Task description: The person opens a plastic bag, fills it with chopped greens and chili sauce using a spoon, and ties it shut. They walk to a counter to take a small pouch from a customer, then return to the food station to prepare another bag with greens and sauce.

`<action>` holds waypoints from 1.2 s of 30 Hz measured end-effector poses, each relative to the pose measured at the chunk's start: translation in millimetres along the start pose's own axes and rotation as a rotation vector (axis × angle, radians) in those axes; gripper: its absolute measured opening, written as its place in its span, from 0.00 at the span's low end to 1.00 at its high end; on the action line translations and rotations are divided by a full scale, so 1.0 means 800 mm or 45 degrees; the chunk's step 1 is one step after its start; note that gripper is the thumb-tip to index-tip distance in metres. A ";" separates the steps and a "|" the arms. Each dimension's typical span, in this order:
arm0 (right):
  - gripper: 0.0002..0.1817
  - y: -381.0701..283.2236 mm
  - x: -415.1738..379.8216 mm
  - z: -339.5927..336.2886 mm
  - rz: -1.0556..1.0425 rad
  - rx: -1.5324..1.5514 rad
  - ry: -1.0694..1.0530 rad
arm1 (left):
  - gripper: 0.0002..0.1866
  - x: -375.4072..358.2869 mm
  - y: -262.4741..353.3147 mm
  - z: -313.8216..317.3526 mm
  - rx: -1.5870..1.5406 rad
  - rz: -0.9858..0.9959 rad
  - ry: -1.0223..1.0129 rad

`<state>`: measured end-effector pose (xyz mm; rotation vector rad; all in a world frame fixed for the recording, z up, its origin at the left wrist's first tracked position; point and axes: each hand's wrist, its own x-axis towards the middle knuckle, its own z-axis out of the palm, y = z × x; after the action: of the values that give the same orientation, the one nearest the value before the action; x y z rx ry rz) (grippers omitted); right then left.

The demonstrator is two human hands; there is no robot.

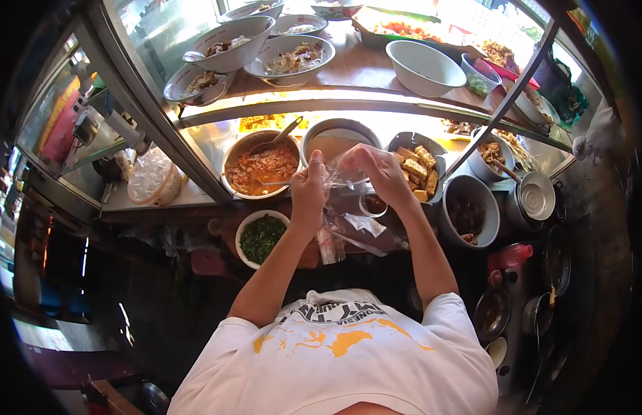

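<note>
A clear plastic bag (343,174) stretches between my two hands in the middle of the view. My left hand (308,195) is closed on its left side with the thumb up. Bent fingers of my right hand (384,177) grip the bag's upper right edge. Just beyond them stands a pot of pale liquid (340,126), partly covered by the bag and hands. Below the hands are a small cup of dark red sauce (373,204) and more clear plastic (366,225). A bowl of chopped greens (263,238) lies left of my left forearm.
A pot of red stew (262,166) with a ladle stands left; fried tofu and tempeh pieces (419,169) fill a container at right. A grey pot (470,211) sits beyond my right forearm. On the glass case's shelf (366,76) are several bowls, some with noodles.
</note>
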<state>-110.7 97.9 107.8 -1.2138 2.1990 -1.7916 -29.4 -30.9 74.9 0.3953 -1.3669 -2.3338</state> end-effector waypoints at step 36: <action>0.03 -0.080 0.005 -0.079 -0.340 0.822 -0.300 | 0.09 0.011 0.129 0.033 0.030 0.172 -1.161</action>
<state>-111.1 144.9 184.5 -1.4818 1.2215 -2.0746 -28.1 -60.4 177.2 -0.8395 -1.6964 -2.4598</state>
